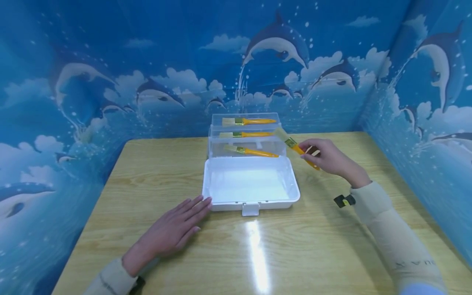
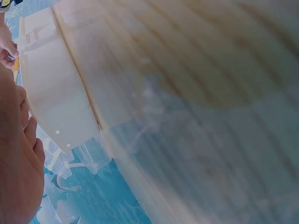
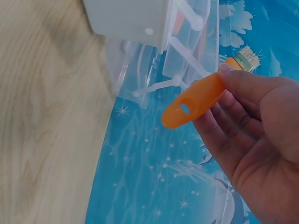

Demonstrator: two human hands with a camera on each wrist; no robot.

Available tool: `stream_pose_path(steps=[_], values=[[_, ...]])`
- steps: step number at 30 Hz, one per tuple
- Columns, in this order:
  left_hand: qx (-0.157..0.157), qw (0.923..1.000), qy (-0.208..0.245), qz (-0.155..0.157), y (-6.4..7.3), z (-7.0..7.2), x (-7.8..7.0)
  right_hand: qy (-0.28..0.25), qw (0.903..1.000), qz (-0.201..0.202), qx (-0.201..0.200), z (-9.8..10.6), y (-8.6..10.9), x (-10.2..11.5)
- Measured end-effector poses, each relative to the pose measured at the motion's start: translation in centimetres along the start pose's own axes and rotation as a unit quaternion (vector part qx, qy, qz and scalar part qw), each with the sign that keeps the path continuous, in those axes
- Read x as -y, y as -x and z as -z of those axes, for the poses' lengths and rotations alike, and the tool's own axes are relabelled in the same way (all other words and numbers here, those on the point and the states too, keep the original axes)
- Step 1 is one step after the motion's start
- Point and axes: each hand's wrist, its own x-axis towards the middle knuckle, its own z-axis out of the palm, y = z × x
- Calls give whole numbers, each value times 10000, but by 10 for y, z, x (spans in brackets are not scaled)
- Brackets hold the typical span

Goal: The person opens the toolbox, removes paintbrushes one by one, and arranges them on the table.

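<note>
My right hand (image 1: pixel 326 155) pinches a paintbrush (image 3: pixel 198 100) with an orange handle and pale bristles, thumb on one side and fingers on the other. In the head view its bristles point up and left, beside the open white toolbox (image 1: pixel 250 207). My left hand (image 1: pixel 173 225) lies with straight fingers, its fingertips at the box's front left corner. Three more paintbrushes lie in the clear fold-out trays at the back of the box: a top brush (image 1: pixel 258 121), a middle brush (image 1: pixel 256 134) and a lower brush (image 1: pixel 258 153).
The box stands on a wood-grain table (image 1: pixel 155 172), its latch (image 1: pixel 250 209) facing the front edge. Behind the table and along both sides hangs a blue curtain (image 1: pixel 177 41) printed with dolphins and clouds. The clear trays (image 1: pixel 212 143) rise above the box's back wall.
</note>
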Motion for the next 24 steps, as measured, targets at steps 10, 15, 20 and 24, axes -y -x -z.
stream_pose_path(steps=[10, 15, 20, 24], values=[[-204, 9997, -14, -147, 0, -1, 1, -16, 9994, -349, 41, -2, 5, -11], [-212, 9997, 8, -151, 0, -1, 1, -24, 9988, -485, -36, -6, 6, -19], [-261, 9995, 5, -175, -1, -2, 1, -109, 9976, -677, -67, -9, 7, -24], [-170, 9998, 8, -126, 0, -1, 1, -147, 9963, -841, -108, -11, 8, -28]])
